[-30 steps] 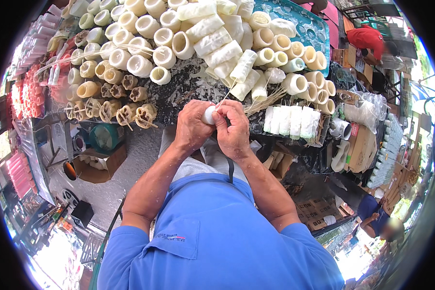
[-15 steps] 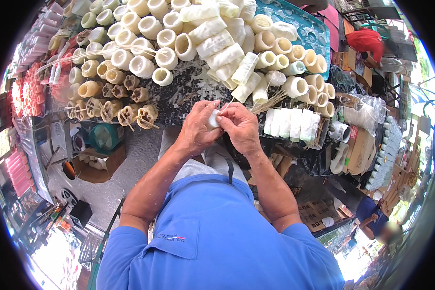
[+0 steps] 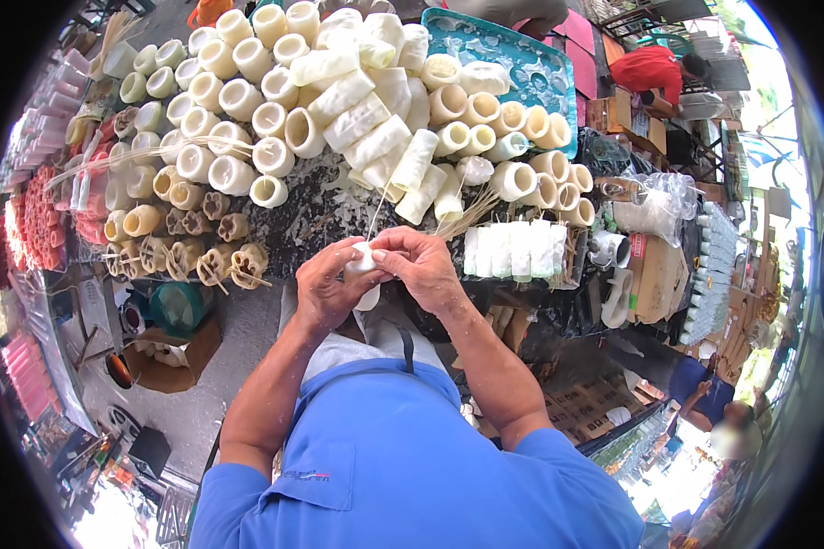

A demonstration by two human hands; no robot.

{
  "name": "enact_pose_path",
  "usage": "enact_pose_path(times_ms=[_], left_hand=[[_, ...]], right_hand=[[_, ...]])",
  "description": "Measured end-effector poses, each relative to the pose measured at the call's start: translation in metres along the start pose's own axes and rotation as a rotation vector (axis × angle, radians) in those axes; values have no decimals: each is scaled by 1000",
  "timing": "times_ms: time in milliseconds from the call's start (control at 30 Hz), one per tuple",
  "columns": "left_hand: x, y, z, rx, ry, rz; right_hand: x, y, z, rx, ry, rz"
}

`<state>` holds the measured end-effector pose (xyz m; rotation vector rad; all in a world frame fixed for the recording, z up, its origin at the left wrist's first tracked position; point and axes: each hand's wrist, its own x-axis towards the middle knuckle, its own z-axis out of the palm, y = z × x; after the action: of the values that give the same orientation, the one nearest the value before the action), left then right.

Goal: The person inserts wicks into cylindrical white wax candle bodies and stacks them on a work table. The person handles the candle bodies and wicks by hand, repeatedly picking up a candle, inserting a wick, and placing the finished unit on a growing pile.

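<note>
Two-handed work on a small white piece (image 3: 361, 265), which is sitting between the hands, in front of the waist and just beside the near side of the bench (image 3: 316, 206). From my remote view, my left hand (image 3: 326, 285) is curling around the piece, its grip closed on it. My right hand (image 3: 419, 267) is touching the piece's right side with thumb and fingers drawn close; I cannot tell how fully that grip is closing, or whether it is catching the pale strand (image 3: 374, 218) rising from the top. In my judgement, good work here is calling for a light, even left hold, fine fingertip pressure on the right, and a straight strand. Both forearms are converging from below, elbows bending outward, with the right wrist turning inward, knuckles up.
</note>
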<state>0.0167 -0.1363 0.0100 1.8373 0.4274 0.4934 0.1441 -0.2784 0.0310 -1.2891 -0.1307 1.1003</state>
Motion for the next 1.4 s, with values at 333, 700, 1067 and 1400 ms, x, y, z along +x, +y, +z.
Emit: enact_pose_path(times_ms=[333,700,1067,1400], left_hand=[[5,-46,26,-963,337,-861],[14,-70,31,-1573,188,-945],[-6,-80,41,-1193,352,-1062],[-6,-82,42,-900,382,-1111]], right_hand=[[-10,26,-15,55,188,-44],[-12,-31,36,-1174,81,-779],[39,29,11,-1082,-35,-486],[40,68,-1,-1168,-52,-616]])
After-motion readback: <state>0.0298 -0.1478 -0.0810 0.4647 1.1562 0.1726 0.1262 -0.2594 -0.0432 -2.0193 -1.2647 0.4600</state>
